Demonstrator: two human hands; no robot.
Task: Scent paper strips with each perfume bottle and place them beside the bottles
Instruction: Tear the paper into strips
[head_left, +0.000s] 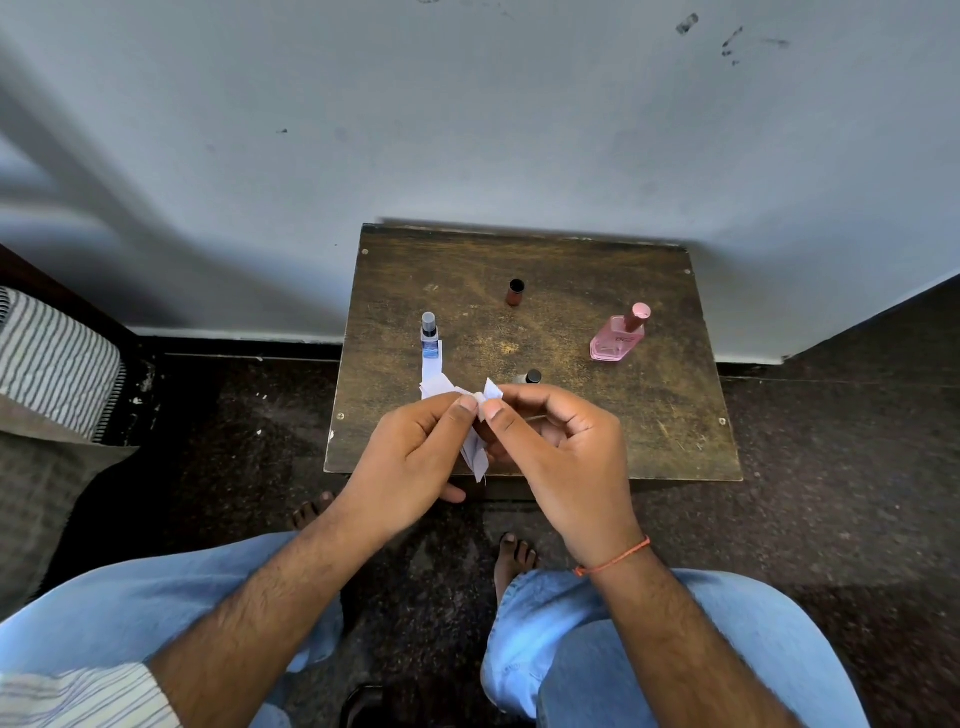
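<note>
Over the near edge of a small wooden table (597, 291), my left hand (410, 457) and my right hand (561, 457) together pinch a bunch of white paper strips (475, 452), thumbs nearly touching. A slim clear bottle with a grey cap (429, 332) stands at the left with one white strip (432, 366) lying beside it. A pink bottle (618, 338) stands at the right. A small brown bottle or cap (515, 292) stands near the back. A dark-capped bottle (531, 376) is mostly hidden behind my right fingers.
The table stands against a pale wall (467, 130). Dark speckled floor surrounds it. A striped cushion (52, 358) lies at the left. My knees in blue jeans and bare feet (514, 558) are below the table's front edge.
</note>
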